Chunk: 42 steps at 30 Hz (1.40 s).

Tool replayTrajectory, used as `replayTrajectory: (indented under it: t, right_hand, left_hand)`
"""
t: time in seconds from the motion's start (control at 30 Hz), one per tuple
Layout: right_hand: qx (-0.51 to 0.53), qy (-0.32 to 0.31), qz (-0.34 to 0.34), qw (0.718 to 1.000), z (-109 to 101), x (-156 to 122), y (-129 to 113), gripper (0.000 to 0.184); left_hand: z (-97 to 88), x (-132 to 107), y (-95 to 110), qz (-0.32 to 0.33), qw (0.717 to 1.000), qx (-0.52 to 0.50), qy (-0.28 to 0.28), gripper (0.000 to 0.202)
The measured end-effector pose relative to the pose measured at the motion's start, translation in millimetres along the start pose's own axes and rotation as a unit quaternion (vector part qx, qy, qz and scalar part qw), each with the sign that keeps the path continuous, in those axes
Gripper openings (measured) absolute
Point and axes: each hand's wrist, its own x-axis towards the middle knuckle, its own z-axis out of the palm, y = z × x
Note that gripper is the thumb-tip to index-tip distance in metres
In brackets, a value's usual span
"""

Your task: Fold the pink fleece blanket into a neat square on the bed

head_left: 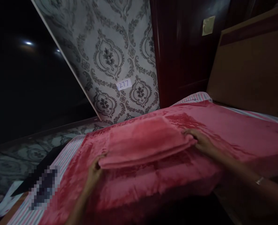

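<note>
Left hand (95, 173), right hand (199, 141) extended, fingers curled.

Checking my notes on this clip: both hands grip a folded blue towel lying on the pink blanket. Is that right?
Not quite. The head view shows the folded towel is pink, not blue. The rest holds: the left hand and right hand grip its ends, on the pink blanket.

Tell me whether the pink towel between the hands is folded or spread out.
Folded. The pink towel is a compact rectangle with stacked layers showing along its near edge, lying on the spread pink blanket. The left hand and right hand touch its ends.
</note>
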Motion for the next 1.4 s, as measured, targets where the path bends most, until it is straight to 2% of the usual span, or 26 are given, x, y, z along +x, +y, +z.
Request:
replayTrajectory:
  t: [0.1, 0.17, 0.27, 0.33, 0.4, 0.47, 0.53, 0.6, 0.67, 0.77, 0.87, 0.97, 1.4]
  right_hand:
    - [-0.003, -0.106, 0.041, 0.994, 7.4, -42.9, 20.5, 0.021]
    - [-0.014, -0.136, 0.068, 0.988, -0.3, -52.1, 25.4, 0.025]
    - [-0.059, -0.128, 0.111, 0.984, -13.9, -39.2, 22.0, 0.034]
    - [-0.101, -0.106, 0.135, 0.98, -9.9, -17.2, 12.4, 0.039]
    - [-0.133, -0.101, 0.129, 0.977, 10.8, 12.1, -2.5, 0.046]
    - [-0.147, -0.132, 0.092, 0.976, 44.1, 45.9, -20.3, 0.054]
    - [-0.166, -0.185, 0.065, 0.966, 80.1, 80.3, -36.3, 0.061]
    - [-0.203, -0.226, 0.091, 0.948, 109.4, 109.4, -45.6, 0.064]
    - [-0.246, -0.245, 0.133, 0.928, 128.1, 126.9, -44.3, 0.062]
    - [-0.297, -0.26, 0.168, 0.903, 141.7, 124.7, -23.3, 0.056]
    - [-0.314, -0.258, 0.176, 0.897, 149.3, 102.0, 5.3, 0.054]
    - [-0.313, -0.24, 0.168, 0.904, 155.1, 85.7, 22.9, 0.055]
    - [-0.298, -0.243, 0.176, 0.906, 156.1, 88.0, 20.4, 0.054]
  left_hand:
    - [11.4, -37.1, -31.7, -0.041, 0.998, 0.022, -0.044, 0.031]
    - [7.4, -46.4, -39.7, -0.049, 0.997, 0.041, -0.051, 0.025]
    - [-4.5, -36.6, -36.0, -0.062, 0.994, 0.082, -0.032, 0.026]
    - [-2.4, -17.7, -24.6, -0.054, 0.992, 0.114, -0.011, 0.033]
    - [15.2, 8.2, -7.1, -0.019, 0.988, 0.151, -0.02, 0.044]
    - [45.8, 38.7, 13.8, 0.01, 0.976, 0.2, -0.082, 0.052]
    - [80.4, 71.3, 33.7, 0.002, 0.955, 0.254, -0.154, 0.058]
    - [109.6, 101.4, 47.5, -0.019, 0.928, 0.309, -0.206, 0.065]
    - [129.1, 123.3, 50.4, -0.026, 0.908, 0.356, -0.22, 0.067]
    - [144.4, 132.2, 32.7, -0.036, 0.883, 0.416, -0.212, 0.064]
    - [152.8, 119.5, 3.3, -0.044, 0.869, 0.446, -0.207, 0.061]
    - [157.9, 107.2, -15.4, -0.03, 0.874, 0.445, -0.192, 0.061]
    - [156.5, 108.5, -12.0, -0.038, 0.88, 0.435, -0.186, 0.061]
